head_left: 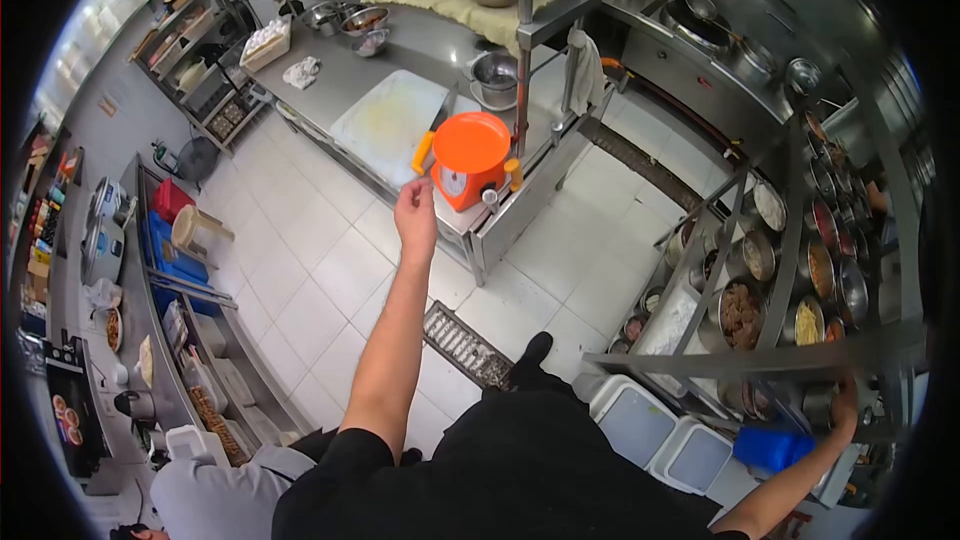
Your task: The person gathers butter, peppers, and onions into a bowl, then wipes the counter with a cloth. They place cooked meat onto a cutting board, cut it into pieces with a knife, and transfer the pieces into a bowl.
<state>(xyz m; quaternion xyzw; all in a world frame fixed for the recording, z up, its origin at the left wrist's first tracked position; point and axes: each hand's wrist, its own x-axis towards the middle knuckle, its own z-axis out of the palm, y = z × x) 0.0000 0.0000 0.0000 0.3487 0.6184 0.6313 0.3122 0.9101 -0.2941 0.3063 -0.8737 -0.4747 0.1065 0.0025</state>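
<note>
My left hand (415,202) is raised in front of the steel worktable, its fingers curled together, with nothing visible in them. Just beyond it, an orange kitchen scale (471,165) with a round top pan stands at the table corner. A knife with a yellow handle (423,152) lies beside the scale, its blade on the white cutting board (390,120). Another yellow handle (514,175) shows at the scale's right side. Far to the right, my right hand (846,402) reaches to the shelf rack near metal food pots; its fingers are partly hidden.
Steel bowls of food (742,315) fill the right rack. Below it are lidded white bins (632,420) and a blue container (772,450). A floor drain grate (466,345) lies ahead of my feet. Another person in a grey shirt (215,495) is close at my left.
</note>
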